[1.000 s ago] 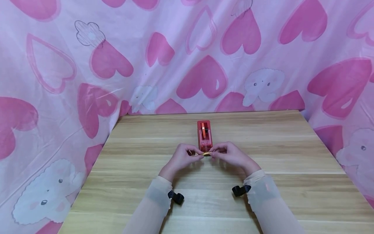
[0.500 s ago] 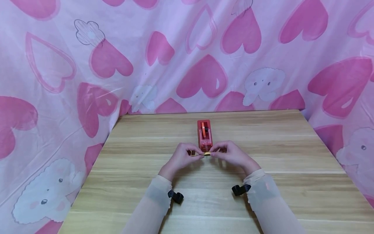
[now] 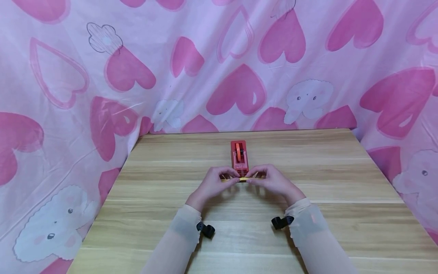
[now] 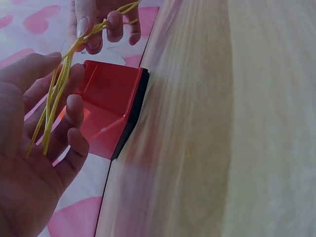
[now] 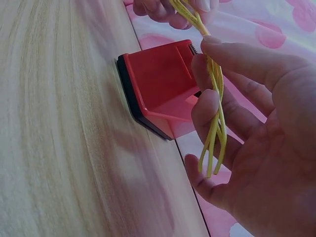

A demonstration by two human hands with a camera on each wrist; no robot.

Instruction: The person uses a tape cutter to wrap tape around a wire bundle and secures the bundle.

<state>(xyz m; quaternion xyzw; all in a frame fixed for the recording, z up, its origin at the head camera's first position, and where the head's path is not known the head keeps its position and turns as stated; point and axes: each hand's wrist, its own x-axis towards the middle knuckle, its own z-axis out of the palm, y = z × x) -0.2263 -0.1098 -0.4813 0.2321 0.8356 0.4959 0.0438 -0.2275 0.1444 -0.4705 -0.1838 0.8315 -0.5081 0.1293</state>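
A bundle of thin yellow strings [image 3: 243, 179] stretches between both hands, just in front of a red tape dispenser [image 3: 240, 156]. My left hand [image 3: 215, 182] pinches one side of it between thumb and forefinger; loose ends hang over the palm in the left wrist view. On the other side, my right hand [image 3: 273, 182] pinches the bundle the same way, its loose ends [image 5: 215, 138] trailing past the curved fingers in the right wrist view. Only a short stretch shows between the two sets of fingertips. The dispenser has an orange wheel [image 3: 238, 152] and a black base [image 4: 132, 118].
The wooden table [image 3: 164, 198] spreads around the hands, with its far edge behind the dispenser. A pink curtain [image 3: 195, 91] with hearts hangs along the back and sides. Each wrist carries a small black camera [image 3: 206, 230].
The hands have barely moved, staying together in front of the dispenser. Yellow string now shows beyond the right fingertips in the head view, where little showed before.
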